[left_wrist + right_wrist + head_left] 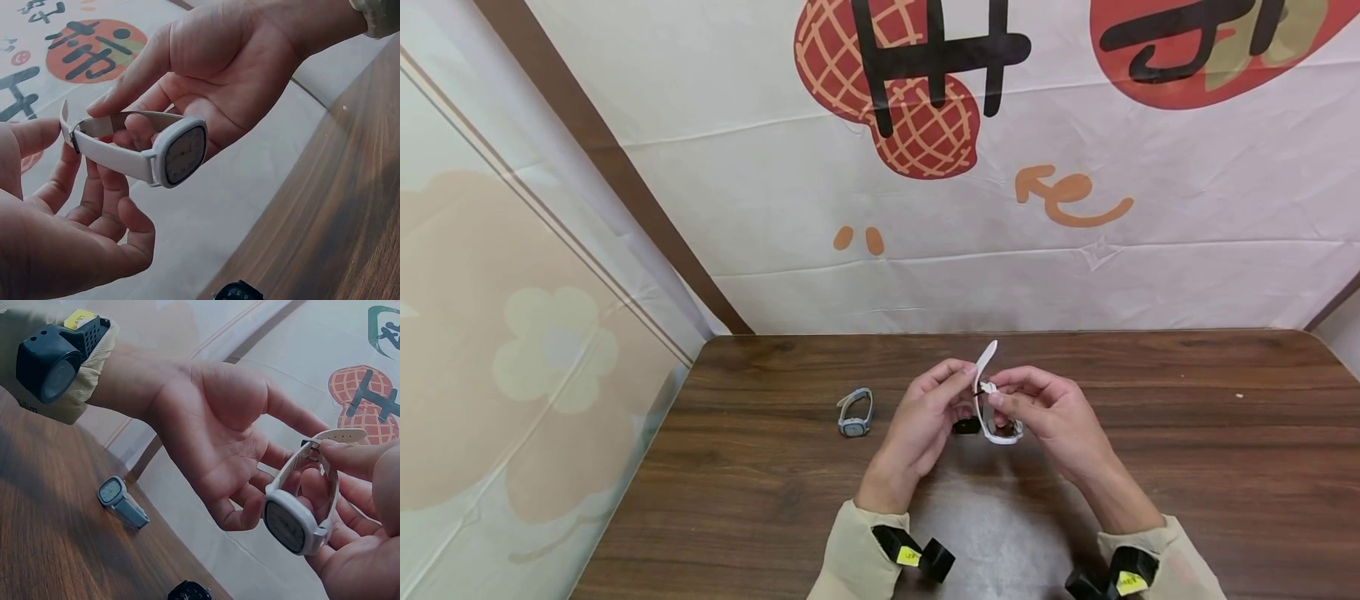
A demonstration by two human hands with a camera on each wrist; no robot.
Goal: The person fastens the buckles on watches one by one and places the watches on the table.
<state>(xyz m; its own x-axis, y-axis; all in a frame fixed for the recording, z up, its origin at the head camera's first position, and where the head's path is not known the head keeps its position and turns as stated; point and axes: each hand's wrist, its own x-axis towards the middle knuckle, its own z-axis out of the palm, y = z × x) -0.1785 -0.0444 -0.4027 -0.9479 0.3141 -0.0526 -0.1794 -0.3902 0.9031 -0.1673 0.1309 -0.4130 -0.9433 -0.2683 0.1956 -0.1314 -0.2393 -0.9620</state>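
Both hands hold a white wristwatch (1006,438) up in front of me, its strap bent into a loop. My left hand (921,421) pinches the strap's free end, which sticks up past the fingers. At the buckle side, my right hand (1060,412) grips the strap between thumb and fingers. The strap end passes through the dark buckle (75,139) in the left wrist view. The squarish watch face (186,153) hangs at the other end of the loop.
A light blue watch (854,427) lies on the wooden table (760,500) to the left. Behind the hands is a black watch (967,426), partly hidden. A printed cloth (737,200) hangs along the table's back edge.
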